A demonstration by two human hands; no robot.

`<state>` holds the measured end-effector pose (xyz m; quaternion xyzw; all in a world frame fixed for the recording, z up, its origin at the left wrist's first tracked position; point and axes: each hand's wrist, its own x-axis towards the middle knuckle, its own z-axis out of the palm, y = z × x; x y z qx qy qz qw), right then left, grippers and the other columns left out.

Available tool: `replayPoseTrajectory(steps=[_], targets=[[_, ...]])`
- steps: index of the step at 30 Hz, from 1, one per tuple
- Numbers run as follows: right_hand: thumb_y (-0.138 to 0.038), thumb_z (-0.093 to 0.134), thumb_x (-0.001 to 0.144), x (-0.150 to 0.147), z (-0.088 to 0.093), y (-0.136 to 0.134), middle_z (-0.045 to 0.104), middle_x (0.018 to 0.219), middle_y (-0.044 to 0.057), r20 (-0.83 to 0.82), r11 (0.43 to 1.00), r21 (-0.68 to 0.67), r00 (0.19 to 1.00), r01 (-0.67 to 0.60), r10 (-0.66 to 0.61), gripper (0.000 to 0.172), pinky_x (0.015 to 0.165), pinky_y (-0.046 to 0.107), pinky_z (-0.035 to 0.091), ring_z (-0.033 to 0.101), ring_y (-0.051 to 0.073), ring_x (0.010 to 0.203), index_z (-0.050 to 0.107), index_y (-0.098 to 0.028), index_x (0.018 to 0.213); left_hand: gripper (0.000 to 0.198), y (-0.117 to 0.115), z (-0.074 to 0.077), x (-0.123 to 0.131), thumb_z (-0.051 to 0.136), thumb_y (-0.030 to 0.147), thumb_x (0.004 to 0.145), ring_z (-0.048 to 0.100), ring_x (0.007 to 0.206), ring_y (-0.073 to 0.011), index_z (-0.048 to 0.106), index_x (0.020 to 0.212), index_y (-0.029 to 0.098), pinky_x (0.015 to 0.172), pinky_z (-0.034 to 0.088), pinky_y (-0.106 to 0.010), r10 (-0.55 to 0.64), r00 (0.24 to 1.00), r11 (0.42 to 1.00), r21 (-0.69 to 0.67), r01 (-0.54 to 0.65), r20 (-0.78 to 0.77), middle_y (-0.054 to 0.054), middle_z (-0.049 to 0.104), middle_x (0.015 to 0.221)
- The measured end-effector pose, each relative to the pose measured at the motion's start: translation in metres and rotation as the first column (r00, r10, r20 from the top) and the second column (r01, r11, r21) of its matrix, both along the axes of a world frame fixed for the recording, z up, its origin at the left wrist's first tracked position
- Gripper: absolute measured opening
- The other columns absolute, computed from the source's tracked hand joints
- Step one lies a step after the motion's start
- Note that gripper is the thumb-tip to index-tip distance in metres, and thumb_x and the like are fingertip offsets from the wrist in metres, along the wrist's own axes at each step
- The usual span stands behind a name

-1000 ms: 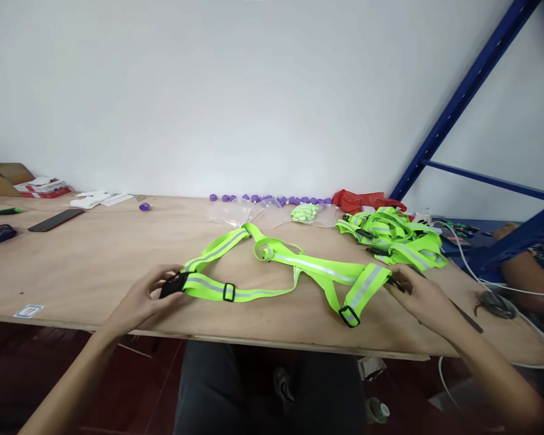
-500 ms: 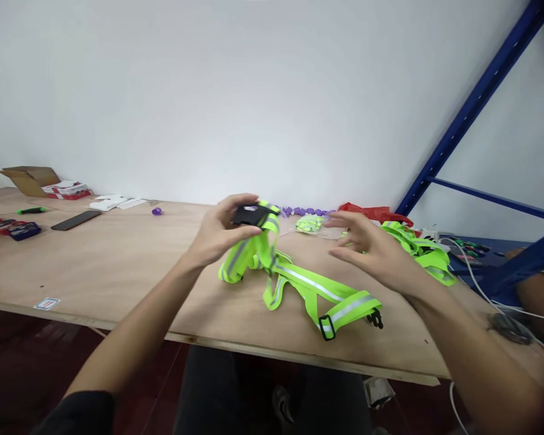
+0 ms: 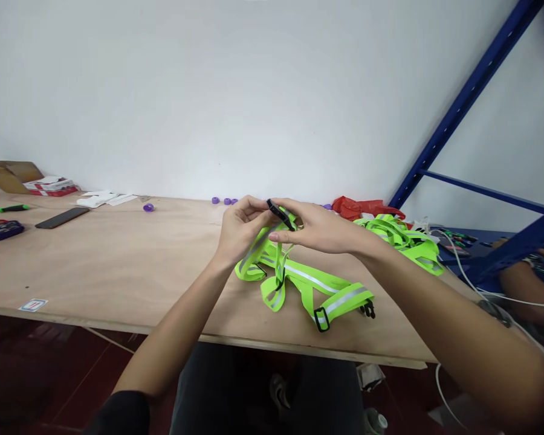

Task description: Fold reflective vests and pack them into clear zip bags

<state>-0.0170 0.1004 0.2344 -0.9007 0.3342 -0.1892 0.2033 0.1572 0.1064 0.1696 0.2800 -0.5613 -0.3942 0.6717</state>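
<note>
A neon-green reflective strap harness (image 3: 315, 284) with grey stripes lies partly on the wooden table (image 3: 118, 266), one end lifted. My left hand (image 3: 241, 228) and my right hand (image 3: 320, 228) meet above it, both pinching a black plastic buckle (image 3: 280, 213) at the raised strap end. The other end, with a black slider and a black clip (image 3: 368, 309), rests near the table's front edge.
A heap of more green harnesses (image 3: 401, 237) and a red bag (image 3: 358, 206) lie at the right rear. Purple caps (image 3: 224, 200), a phone (image 3: 61, 217), papers and a cardboard box (image 3: 9, 174) sit at the left. Another person's arm (image 3: 523, 281) and a blue rack (image 3: 471, 96) are at right.
My left hand lifted the buckle end off the table towards the middle. My right hand let go of the other end and came over to grip the buckle too.
</note>
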Motion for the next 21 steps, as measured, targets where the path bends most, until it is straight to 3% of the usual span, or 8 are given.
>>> replayPoseTrajectory(steps=[5, 8, 10, 12, 13, 15, 18, 21], targets=[[-0.052, 0.055, 0.089, 0.004, -0.017, -0.008, 0.055, 0.137, 0.009, 0.063, 0.997, -0.058, 0.996, 0.060, -0.056, 0.066, 0.102, 0.032, 0.049, 0.058, 0.019, 0.118, 0.044, -0.020, 0.145, 0.038, 0.003, -0.003, 0.001, 0.077, 0.042, 0.077, 0.073, 0.092, -0.0206, 0.070, 0.102, 0.014, 0.085, 0.061, -0.033, -0.018, 0.999, 0.999, 0.039, 0.016, 0.052, -0.009, 0.074, 0.101], [-0.051, 0.041, 0.096, 0.001, -0.027, -0.022, 0.064, 0.118, 0.007, 0.144, 0.981, -0.095, 0.977, 0.169, -0.155, 0.050, 0.092, 0.029, 0.048, 0.062, 0.016, 0.101, 0.054, -0.020, 0.134, 0.030, 0.030, -0.015, -0.002, 0.066, 0.033, 0.087, 0.067, 0.112, -0.0206, 0.068, 0.115, 0.021, 0.097, 0.058, -0.034, 0.170, 0.971, 0.983, -0.091, -0.157, 0.170, -0.008, 0.067, 0.123], [-0.056, 0.038, 0.096, -0.002, -0.028, -0.034, 0.066, 0.100, 0.005, 0.202, 0.965, -0.094, 0.954, 0.246, -0.224, 0.049, 0.082, 0.026, 0.046, 0.060, 0.013, 0.083, 0.059, -0.020, 0.123, 0.022, 0.055, -0.035, -0.011, 0.055, 0.027, 0.093, 0.068, 0.104, -0.0176, 0.067, 0.111, 0.024, 0.093, 0.058, -0.034, 0.341, 0.909, 0.922, -0.273, -0.274, 0.240, -0.006, 0.071, 0.109], [-0.064, 0.038, 0.094, -0.005, -0.026, -0.046, 0.064, 0.091, 0.004, 0.282, 0.944, -0.095, 0.918, 0.316, -0.279, 0.054, 0.075, 0.024, 0.045, 0.056, 0.011, 0.077, 0.062, -0.019, 0.114, 0.022, 0.077, -0.062, -0.030, 0.047, 0.022, 0.095, 0.068, 0.081, -0.0138, 0.066, 0.106, 0.025, 0.078, 0.059, -0.029, 0.255, 0.883, 0.911, -0.403, -0.083, 0.394, -0.004, 0.071, 0.087], [-0.068, 0.037, 0.093, -0.006, -0.023, -0.052, 0.063, 0.089, 0.004, 0.318, 0.936, -0.091, 0.900, 0.340, -0.297, 0.057, 0.073, 0.023, 0.044, 0.055, 0.011, 0.076, 0.062, -0.019, 0.110, 0.023, 0.085, -0.076, -0.042, 0.047, 0.021, 0.094, 0.068, 0.079, -0.0138, 0.065, 0.108, 0.025, 0.074, 0.059, -0.028, 0.132, 0.823, 0.931, -0.354, 0.088, 0.553, -0.005, 0.072, 0.089], [-0.074, 0.035, 0.090, -0.006, -0.016, -0.062, 0.061, 0.085, 0.005, 0.365, 0.924, -0.074, 0.872, 0.376, -0.326, 0.063, 0.071, 0.023, 0.045, 0.053, 0.011, 0.074, 0.061, -0.018, 0.102, 0.028, 0.090, -0.102, -0.070, 0.045, 0.023, 0.094, 0.067, 0.101, -0.0207, 0.061, 0.117, 0.023, 0.086, 0.059, -0.035, 0.007, 0.617, 0.953, -0.192, 0.234, 0.787, -0.009, 0.070, 0.110], [-0.078, 0.035, 0.088, -0.005, -0.002, -0.075, 0.060, 0.082, 0.005, 0.421, 0.906, -0.061, 0.833, 0.420, -0.358, 0.066, 0.075, 0.024, 0.048, 0.053, 0.011, 0.073, 0.060, -0.017, 0.097, 0.053, 0.081, -0.124, -0.103, 0.045, 0.021, 0.092, 0.052, 0.129, -0.0318, 0.039, 0.144, 0.016, 0.104, 0.050, -0.050, -0.084, 0.340, 0.974, 0.005, 0.227, 0.937, -0.021, 0.051, 0.142], [-0.073, 0.038, 0.090, -0.014, 0.013, -0.089, 0.061, 0.087, 0.006, 0.504, 0.874, -0.075, 0.775, 0.480, -0.383, 0.063, 0.084, 0.025, 0.049, 0.056, 0.012, 0.082, 0.060, -0.016, 0.100, 0.083, 0.072, -0.128, -0.103, 0.051, 0.008, 0.079, 0.054, 0.124, -0.0339, 0.015, 0.154, 0.014, 0.099, 0.052, -0.049, -0.173, 0.171, 0.975, 0.144, 0.170, 0.970, -0.024, 0.051, 0.137]])
